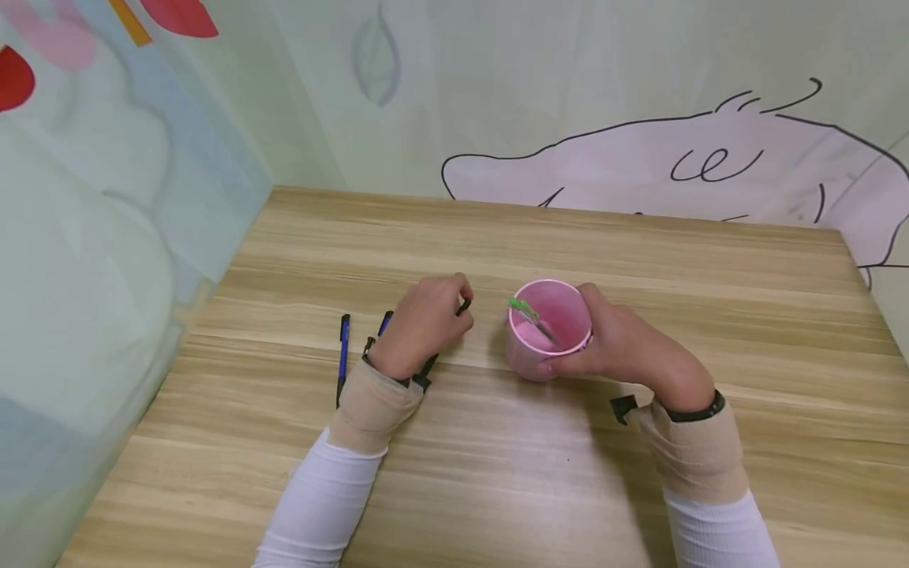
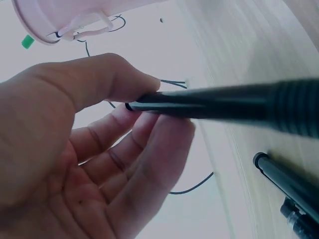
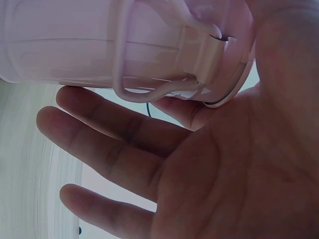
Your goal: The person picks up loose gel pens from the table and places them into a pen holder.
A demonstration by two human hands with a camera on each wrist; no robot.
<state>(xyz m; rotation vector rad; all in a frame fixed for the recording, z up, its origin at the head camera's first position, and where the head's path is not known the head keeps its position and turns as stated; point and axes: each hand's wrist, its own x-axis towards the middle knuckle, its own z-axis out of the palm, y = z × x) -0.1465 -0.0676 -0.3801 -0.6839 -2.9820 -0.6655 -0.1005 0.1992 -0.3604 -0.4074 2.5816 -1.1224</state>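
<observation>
My left hand (image 1: 429, 323) pinches a dark pen (image 2: 214, 104) between thumb and fingertips, and in the left wrist view the pen's ribbed part points to the right. To its right stands a small pink bucket (image 1: 529, 364) with a handle (image 3: 119, 55) on its side. A pen with a green end (image 1: 524, 308) leans inside the bucket. My right hand (image 1: 625, 339) grips the bucket's right side near the rim, thumb in front; its other fingers (image 3: 99, 144) extend alongside. Left of my left hand lies a blue and black pen (image 1: 344, 351); another blue pen (image 1: 386, 322) is mostly hidden behind that hand.
The wood-grain table (image 1: 497, 473) stretches beneath both hands. Printed fabric walls (image 1: 568, 166) border its back and left side. Wrist straps with small black mounts (image 1: 623, 409) sit on both forearms, the right one close to the table.
</observation>
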